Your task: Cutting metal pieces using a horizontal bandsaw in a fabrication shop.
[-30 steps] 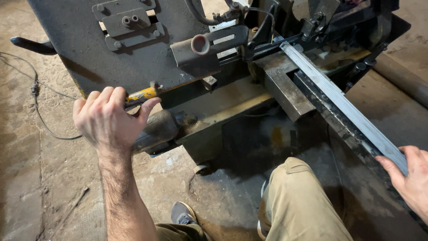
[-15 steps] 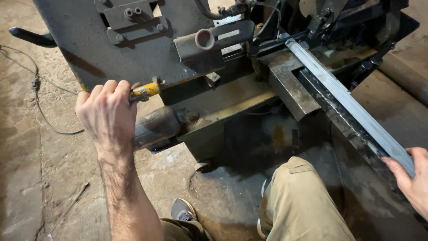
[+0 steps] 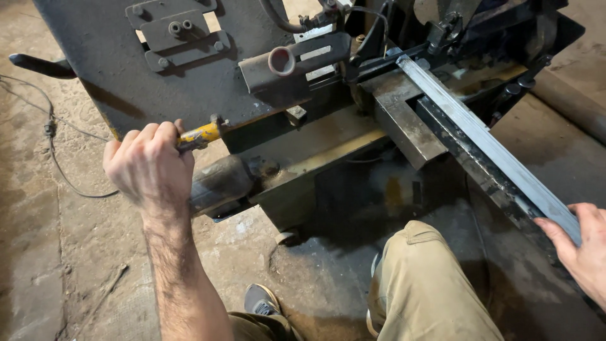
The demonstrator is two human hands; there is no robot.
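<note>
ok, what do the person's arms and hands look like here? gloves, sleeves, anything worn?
Both hands are bare, no gloves. The left hand shows no ring or watch, and its forearm is hairy and uncovered as far as the picture's lower edge, so no sleeve is visible. Only part of the right hand shows at the picture's edge; its wrist is bare too.

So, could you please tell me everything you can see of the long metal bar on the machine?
The long metal bar is a straight, pale grey length, flat-faced and seemingly steel, dull with light scuffs. It lies along the dark machine bed, running diagonally from the vise area at upper centre down to the lower right. Its far end sits among the clamp parts; the right hand rests fingers on its near end.
</note>
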